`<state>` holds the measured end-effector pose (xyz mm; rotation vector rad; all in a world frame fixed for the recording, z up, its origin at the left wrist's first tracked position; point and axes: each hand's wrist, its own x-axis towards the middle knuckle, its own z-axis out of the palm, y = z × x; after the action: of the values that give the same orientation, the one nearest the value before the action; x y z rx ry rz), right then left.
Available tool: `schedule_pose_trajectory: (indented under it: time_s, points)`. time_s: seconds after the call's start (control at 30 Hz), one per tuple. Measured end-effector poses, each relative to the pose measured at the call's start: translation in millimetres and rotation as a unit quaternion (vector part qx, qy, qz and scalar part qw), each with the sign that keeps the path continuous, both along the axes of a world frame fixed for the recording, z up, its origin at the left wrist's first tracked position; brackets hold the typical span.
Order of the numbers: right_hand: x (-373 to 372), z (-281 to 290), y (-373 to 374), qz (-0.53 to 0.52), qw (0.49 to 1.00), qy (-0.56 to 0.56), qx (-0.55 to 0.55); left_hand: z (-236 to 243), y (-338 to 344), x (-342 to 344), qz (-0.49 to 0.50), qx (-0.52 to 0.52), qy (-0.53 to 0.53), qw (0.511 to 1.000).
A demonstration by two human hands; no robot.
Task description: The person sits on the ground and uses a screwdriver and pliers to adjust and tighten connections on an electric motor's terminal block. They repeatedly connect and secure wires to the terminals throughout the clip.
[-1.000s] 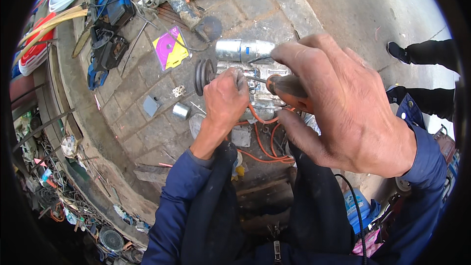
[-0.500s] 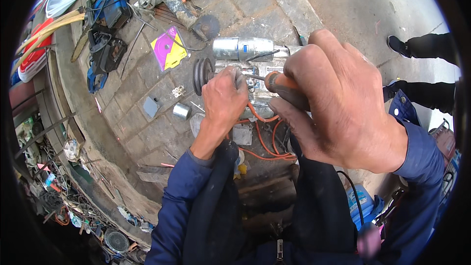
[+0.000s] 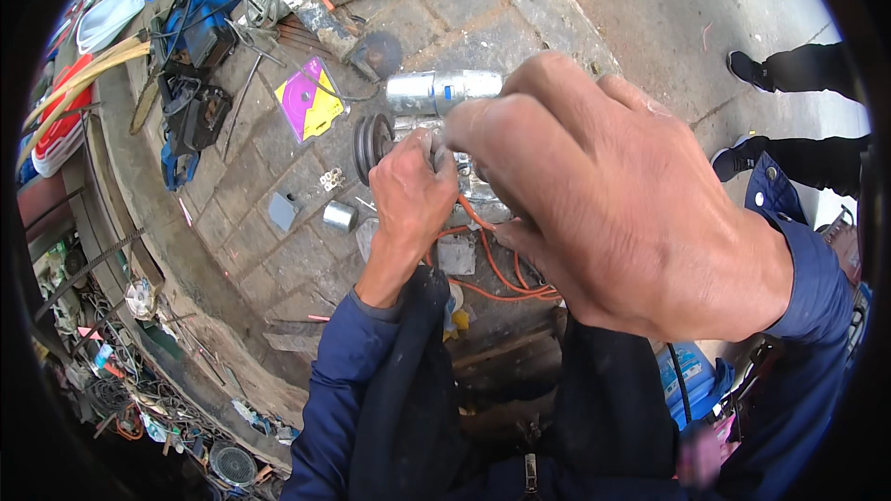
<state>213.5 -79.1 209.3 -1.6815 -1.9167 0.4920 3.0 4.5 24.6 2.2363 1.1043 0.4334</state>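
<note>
Motor [image 3: 422,93]: my right hand [image 3: 622,199] has slid over it, blocking my view of the work; I can't tell its grip; left hand [image 3: 406,190] pinched there

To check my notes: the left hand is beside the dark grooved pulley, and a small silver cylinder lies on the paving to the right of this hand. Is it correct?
The side is wrong: the head view shows the small silver cylinder lying to the left of the left hand.
</note>
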Motion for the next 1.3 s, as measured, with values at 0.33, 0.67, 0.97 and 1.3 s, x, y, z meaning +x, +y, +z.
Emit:
schedule_pose_trajectory:
  time_s: [0.33, 0.67, 0.97, 1.3]
  points:
    - [-1, 0, -6, 0.001, 1.0, 0.027, -0.014, 2, 3, -7, -0.004, -0.029, 0.013, 0.999]
    - [15, 0, -22, -0.124, 0.983, 0.137, 0.005, 15, 5, -4, 0.042, -0.075, 0.056, 0.995]
    - [84, -86, -248, -0.577, 0.709, 0.404, 0.013, 31, 24, 11, -0.134, 0.011, 0.143, 0.981]
    - [3, -247, -453, -0.695, 0.266, 0.667, -0.027, 51, 69, 36, -0.375, 0.057, 0.232, 0.896]
